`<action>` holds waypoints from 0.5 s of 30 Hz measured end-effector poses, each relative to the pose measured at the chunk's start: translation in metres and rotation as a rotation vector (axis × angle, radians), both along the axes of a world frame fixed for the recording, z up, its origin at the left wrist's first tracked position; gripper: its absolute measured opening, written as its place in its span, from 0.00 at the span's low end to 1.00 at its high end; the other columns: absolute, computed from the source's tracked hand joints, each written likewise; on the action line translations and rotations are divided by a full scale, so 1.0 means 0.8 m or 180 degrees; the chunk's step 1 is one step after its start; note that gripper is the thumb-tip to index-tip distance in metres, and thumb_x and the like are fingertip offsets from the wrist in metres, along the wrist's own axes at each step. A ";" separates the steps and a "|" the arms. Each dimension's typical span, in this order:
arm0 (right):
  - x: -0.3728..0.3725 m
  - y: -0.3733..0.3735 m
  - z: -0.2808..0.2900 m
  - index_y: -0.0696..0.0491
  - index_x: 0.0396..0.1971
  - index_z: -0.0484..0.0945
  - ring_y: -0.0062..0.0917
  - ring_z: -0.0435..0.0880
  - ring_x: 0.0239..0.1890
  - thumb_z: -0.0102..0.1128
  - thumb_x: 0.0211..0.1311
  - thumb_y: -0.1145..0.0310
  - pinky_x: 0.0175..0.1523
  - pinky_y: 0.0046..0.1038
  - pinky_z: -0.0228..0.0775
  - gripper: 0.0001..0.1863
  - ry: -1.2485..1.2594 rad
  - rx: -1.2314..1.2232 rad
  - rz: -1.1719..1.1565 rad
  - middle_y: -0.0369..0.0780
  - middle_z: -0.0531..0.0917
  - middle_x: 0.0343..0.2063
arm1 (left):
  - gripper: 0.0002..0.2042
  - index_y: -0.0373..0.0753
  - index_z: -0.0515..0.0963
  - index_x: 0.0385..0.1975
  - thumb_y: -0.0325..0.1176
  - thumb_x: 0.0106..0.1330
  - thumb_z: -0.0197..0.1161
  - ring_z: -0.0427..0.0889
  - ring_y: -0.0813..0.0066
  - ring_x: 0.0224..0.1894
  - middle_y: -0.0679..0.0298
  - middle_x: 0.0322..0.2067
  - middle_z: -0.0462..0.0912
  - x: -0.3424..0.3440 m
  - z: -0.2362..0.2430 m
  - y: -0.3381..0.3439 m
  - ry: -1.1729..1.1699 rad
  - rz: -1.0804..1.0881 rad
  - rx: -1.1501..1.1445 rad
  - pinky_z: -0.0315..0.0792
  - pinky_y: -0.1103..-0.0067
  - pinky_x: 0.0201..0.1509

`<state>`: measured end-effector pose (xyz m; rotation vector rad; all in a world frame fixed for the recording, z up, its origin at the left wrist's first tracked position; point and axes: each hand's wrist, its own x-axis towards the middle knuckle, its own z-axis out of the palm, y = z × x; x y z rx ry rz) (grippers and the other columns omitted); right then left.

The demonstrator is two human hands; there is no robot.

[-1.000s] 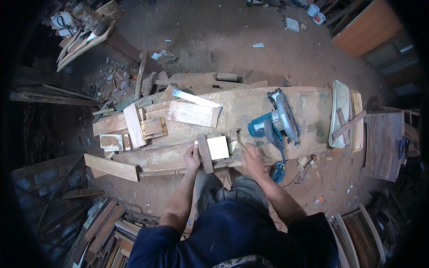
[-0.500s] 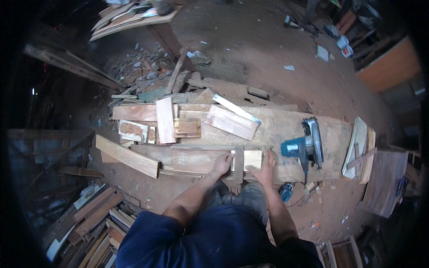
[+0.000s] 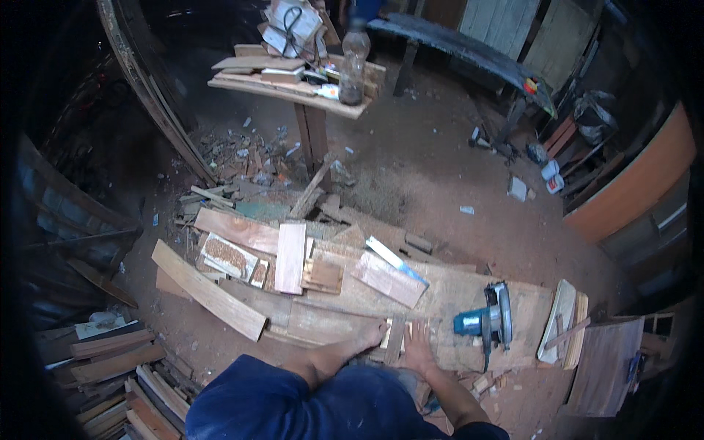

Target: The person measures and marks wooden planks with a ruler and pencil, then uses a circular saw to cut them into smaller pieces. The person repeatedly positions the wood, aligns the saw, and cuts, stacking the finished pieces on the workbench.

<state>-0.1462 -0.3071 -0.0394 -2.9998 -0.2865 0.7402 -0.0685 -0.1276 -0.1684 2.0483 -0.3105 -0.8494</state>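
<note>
My left hand (image 3: pixel 371 335) is closed at the left end of a pale wooden board (image 3: pixel 386 334) on the workbench. A narrow darker wooden strip (image 3: pixel 394 342) lies across that board. To the right of the strip, my right hand (image 3: pixel 418 347) rests flat with its fingers stretched out, covering much of the board. A teal circular saw (image 3: pixel 480 320) sits on the bench to the right of my right hand. Farther back lie a handsaw (image 3: pixel 394 259) and a flat wooden board (image 3: pixel 389 279).
Several wood pieces, including an upright-lying plank (image 3: pixel 290 257), cover the bench's left part. A long plank (image 3: pixel 213 292) sticks out at the near left. Stacked lumber (image 3: pixel 117 356) fills the lower left. A cluttered stand (image 3: pixel 293 84) and a long table (image 3: pixel 462 44) are farther off.
The view has tilted up, so the bench appears lower and the far table shows. My right hand has moved onto the board with its fingers spread; my left hand stays at the left end.
</note>
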 end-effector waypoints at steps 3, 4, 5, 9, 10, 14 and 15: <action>-0.023 0.000 -0.019 0.68 0.73 0.53 0.56 0.43 0.79 0.65 0.47 0.26 0.80 0.56 0.32 0.69 -0.0045 0.0314 0.0076 0.61 0.50 0.75 | 0.22 0.35 0.82 0.41 0.49 0.75 0.49 0.82 0.42 0.49 0.42 0.43 0.84 -0.010 -0.023 0.018 -0.0148 -0.0286 0.0262 0.72 0.55 0.56; -0.034 -0.009 -0.021 0.68 0.73 0.53 0.55 0.44 0.79 0.65 0.47 0.26 0.80 0.55 0.32 0.68 -0.0021 0.0351 0.0016 0.61 0.51 0.75 | 0.22 0.35 0.82 0.42 0.49 0.75 0.49 0.82 0.42 0.49 0.42 0.44 0.84 -0.023 -0.012 0.017 -0.0099 -0.0427 0.0147 0.72 0.55 0.56; -0.035 -0.013 -0.024 0.68 0.72 0.54 0.55 0.44 0.79 0.66 0.47 0.26 0.80 0.55 0.32 0.68 -0.0025 0.0422 -0.0009 0.61 0.51 0.75 | 0.23 0.35 0.82 0.43 0.49 0.75 0.49 0.82 0.43 0.49 0.42 0.44 0.84 -0.025 -0.005 0.021 -0.0076 -0.0535 0.0071 0.72 0.55 0.57; -0.048 -0.006 -0.040 0.68 0.71 0.56 0.56 0.46 0.78 0.67 0.47 0.27 0.80 0.53 0.33 0.67 -0.0370 0.0613 -0.0025 0.62 0.52 0.74 | 0.22 0.38 0.81 0.44 0.52 0.74 0.50 0.82 0.42 0.48 0.46 0.43 0.84 -0.019 -0.008 0.040 -0.0111 -0.0315 0.0146 0.73 0.56 0.54; -0.052 -0.010 -0.036 0.67 0.71 0.56 0.57 0.47 0.77 0.68 0.47 0.28 0.80 0.53 0.34 0.66 -0.0426 0.0623 -0.0303 0.63 0.53 0.73 | 0.22 0.38 0.81 0.44 0.51 0.74 0.50 0.82 0.42 0.48 0.45 0.43 0.84 -0.012 -0.002 0.043 -0.0135 -0.0323 0.0207 0.73 0.56 0.54; -0.039 0.028 -0.017 0.66 0.69 0.60 0.59 0.50 0.76 0.74 0.48 0.36 0.78 0.54 0.41 0.60 -0.0858 0.1031 -0.1271 0.65 0.55 0.71 | 0.21 0.37 0.82 0.44 0.49 0.74 0.50 0.82 0.43 0.50 0.44 0.44 0.85 0.012 -0.002 0.155 -0.0154 0.0001 0.0525 0.73 0.55 0.55; -0.042 0.029 -0.017 0.65 0.68 0.62 0.59 0.50 0.75 0.76 0.48 0.38 0.78 0.54 0.43 0.58 -0.1013 0.1096 -0.1537 0.66 0.55 0.70 | 0.22 0.37 0.82 0.45 0.50 0.75 0.49 0.82 0.42 0.50 0.43 0.44 0.84 0.005 0.009 0.183 -0.0323 0.0102 0.0393 0.73 0.55 0.55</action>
